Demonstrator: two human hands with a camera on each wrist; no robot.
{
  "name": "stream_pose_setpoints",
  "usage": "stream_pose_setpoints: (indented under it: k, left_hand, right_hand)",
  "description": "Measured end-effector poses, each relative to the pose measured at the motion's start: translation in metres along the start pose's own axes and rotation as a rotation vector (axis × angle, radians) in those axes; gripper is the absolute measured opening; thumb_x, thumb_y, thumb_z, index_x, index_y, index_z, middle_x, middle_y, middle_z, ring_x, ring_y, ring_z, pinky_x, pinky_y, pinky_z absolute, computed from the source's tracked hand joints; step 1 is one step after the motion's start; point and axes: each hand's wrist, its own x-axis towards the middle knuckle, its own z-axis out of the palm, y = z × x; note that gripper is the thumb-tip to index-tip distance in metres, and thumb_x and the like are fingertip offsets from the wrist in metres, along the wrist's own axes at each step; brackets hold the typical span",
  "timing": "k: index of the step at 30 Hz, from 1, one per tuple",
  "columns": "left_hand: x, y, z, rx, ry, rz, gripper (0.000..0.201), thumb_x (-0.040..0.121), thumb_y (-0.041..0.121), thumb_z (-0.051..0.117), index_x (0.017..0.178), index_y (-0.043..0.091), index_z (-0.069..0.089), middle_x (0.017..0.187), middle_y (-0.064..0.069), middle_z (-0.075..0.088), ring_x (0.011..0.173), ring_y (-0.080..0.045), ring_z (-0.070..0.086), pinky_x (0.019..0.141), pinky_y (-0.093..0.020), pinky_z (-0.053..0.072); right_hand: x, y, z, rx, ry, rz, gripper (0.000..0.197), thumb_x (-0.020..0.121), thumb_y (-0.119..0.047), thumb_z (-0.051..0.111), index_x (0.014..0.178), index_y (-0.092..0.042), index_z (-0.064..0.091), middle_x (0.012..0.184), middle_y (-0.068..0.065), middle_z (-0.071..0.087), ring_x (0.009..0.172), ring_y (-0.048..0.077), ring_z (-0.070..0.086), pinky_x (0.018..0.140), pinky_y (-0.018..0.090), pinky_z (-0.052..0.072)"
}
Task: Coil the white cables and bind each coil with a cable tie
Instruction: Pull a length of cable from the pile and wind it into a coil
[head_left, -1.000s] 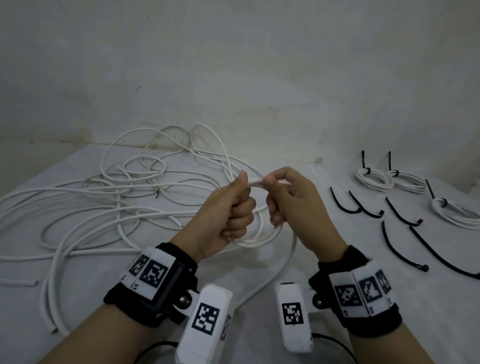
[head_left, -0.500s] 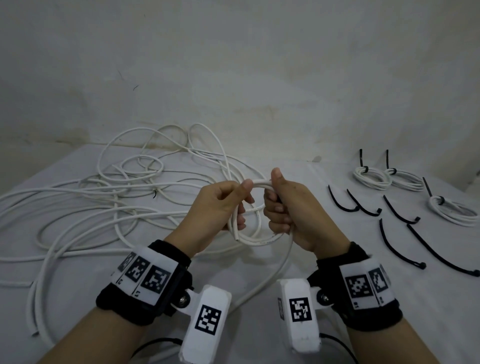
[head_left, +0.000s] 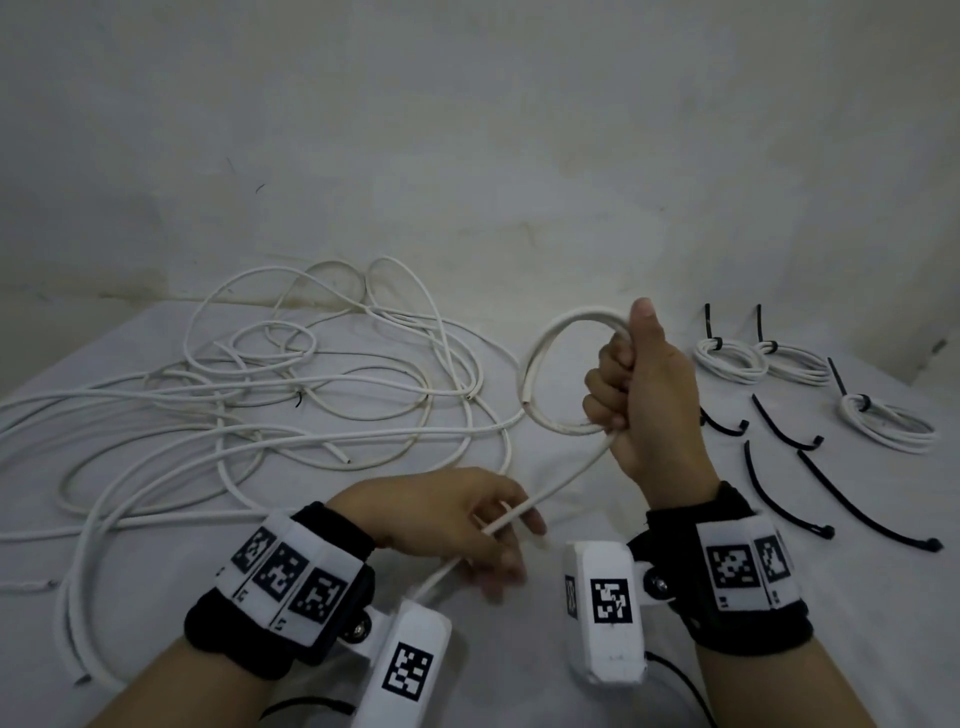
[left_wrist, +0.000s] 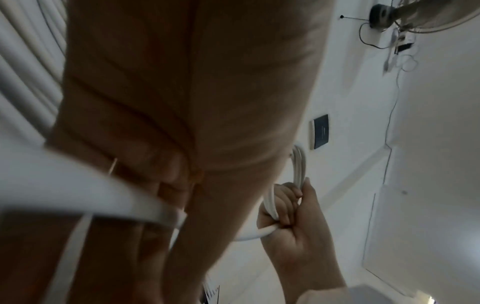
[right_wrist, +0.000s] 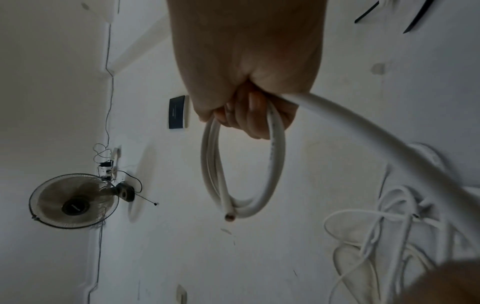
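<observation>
Coil (head_left: 558, 374) of white cable held upright in the right hand (head_left: 647, 395), the fingers clenched round the gathered turns and the thumb pointing up along them. The right wrist view shows the same grip from below: a few turns hang as a narrow loop beneath the fist, with the cut end (right_wrist: 229, 216) of the cable lying free at the bottom of the loop. From the underside of the right fist the free length of cable (head_left: 566, 480) runs down and toward the person, on a slant from upper right to lower left, into the left hand (head_left: 447, 525). The left hand is low, just above the counter (head_left: 649, 478), and its fingers are curled round the cable; they are blurred, so how tightly they close cannot be told. Past the left hand the cable goes on toward the person and out of sight behind the wrist camera.

The relation that governs the next turn is this slanted run: the unwound cable lies below and to the left of the coil, and the left hand is the nearer one to it. Judged from this, a further turn calls for the left hand to carry the cable up to the right fist. Loose cables (head_left: 249, 415) lie tangled on the left of the counter; three bound coils (head_left: 730, 358) and several black cable ties (head_left: 779, 493) lie on the right, well apart from both hands.
</observation>
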Motion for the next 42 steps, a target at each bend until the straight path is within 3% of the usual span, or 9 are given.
stream_pose_setpoints:
  k: [4,8,12,15,19,26,30,33,42]
  left_hand:
    - [-0.011,0.004,-0.010,-0.113,0.175,-0.004,0.022,0.091,0.000,0.055,0.107,0.011,0.046,0.079,-0.002,0.067,0.052,-0.012,0.054,0.053,-0.023,0.050]
    - [-0.025,0.006,-0.024,-0.201,0.217,0.016,0.020,0.091,0.002,0.056,0.098,0.013,0.040,0.075,-0.006,0.062,0.053,-0.012,0.052,0.052,-0.025,0.050]
    - [-0.032,0.010,-0.030,-0.129,0.231,-0.050,0.013,0.095,0.007,0.052,0.107,0.010,0.055,0.064,0.000,0.056,0.051,-0.009,0.051,0.052,-0.021,0.049]
    - [-0.026,0.010,-0.030,-0.069,0.447,-0.001,0.019,0.098,0.011,0.047,0.090,0.007,0.064,0.062,0.000,0.048,0.047,-0.005,0.045,0.049,-0.018,0.045]
    - [-0.012,0.011,-0.026,-0.401,0.730,0.120,0.027,0.101,0.015,0.039,0.084,0.007,0.059,0.058,0.002,0.039,0.040,-0.002,0.033,0.040,-0.014,0.032]
    - [-0.014,0.021,-0.023,-0.746,0.555,0.196,0.030,0.100,0.013,0.031,0.099,0.002,0.059,0.056,0.001,0.042,0.041,-0.006,0.034,0.038,-0.016,0.031]
    - [-0.021,0.022,-0.027,-0.753,0.441,0.241,0.034,0.096,0.007,0.035,0.113,0.000,0.063,0.073,-0.001,0.057,0.059,-0.009,0.055,0.054,-0.023,0.052]
    - [-0.023,0.019,-0.029,-0.727,0.452,0.256,0.034,0.097,0.004,0.035,0.114,0.002,0.065,0.080,-0.002,0.058,0.071,-0.012,0.058,0.067,-0.025,0.055]
    - [-0.010,0.010,-0.022,-0.599,0.644,0.305,0.021,0.083,0.003,0.060,0.097,0.013,0.072,0.072,0.003,0.065,0.067,-0.003,0.059,0.069,-0.016,0.053]
  right_hand:
    - [0.003,-0.009,-0.009,0.041,0.060,-0.093,0.048,0.099,-0.041,0.040,0.059,-0.019,0.029,0.047,-0.007,0.020,0.036,0.006,0.015,0.036,0.014,0.015]
    - [0.005,-0.017,-0.017,0.065,0.099,-0.178,0.048,0.099,-0.042,0.039,0.059,-0.018,0.029,0.046,-0.007,0.019,0.036,0.005,0.015,0.037,0.014,0.016]
    - [0.005,-0.016,-0.017,0.047,0.093,-0.222,0.046,0.096,-0.042,0.041,0.059,-0.018,0.028,0.046,-0.008,0.020,0.035,0.005,0.016,0.038,0.014,0.015]
    - [0.004,-0.011,-0.012,-0.020,0.044,-0.274,0.049,0.093,-0.045,0.049,0.055,-0.019,0.032,0.045,-0.008,0.023,0.034,0.005,0.018,0.039,0.013,0.018]
    - [-0.001,0.000,-0.006,-0.210,-0.116,-0.379,0.043,0.090,-0.044,0.051,0.052,-0.028,0.040,0.047,-0.007,0.026,0.038,0.009,0.021,0.040,0.017,0.021]
    - [-0.003,0.013,0.001,-0.561,-0.046,-0.484,0.055,0.085,-0.056,0.048,0.060,-0.010,0.030,0.052,-0.003,0.026,0.051,0.020,0.025,0.049,0.039,0.026]
    - [-0.001,0.012,-0.004,-0.577,0.006,-0.490,0.054,0.086,-0.056,0.048,0.061,-0.012,0.030,0.054,0.001,0.025,0.052,0.020,0.025,0.050,0.038,0.025]
    - [0.000,0.015,-0.005,-0.580,-0.006,-0.471,0.056,0.085,-0.057,0.048,0.061,-0.009,0.031,0.054,0.001,0.026,0.051,0.019,0.024,0.050,0.038,0.026]
    - [-0.001,0.023,-0.001,-0.685,-0.080,-0.532,0.046,0.086,-0.054,0.044,0.058,-0.021,0.030,0.049,-0.010,0.029,0.047,0.005,0.025,0.047,0.022,0.024]
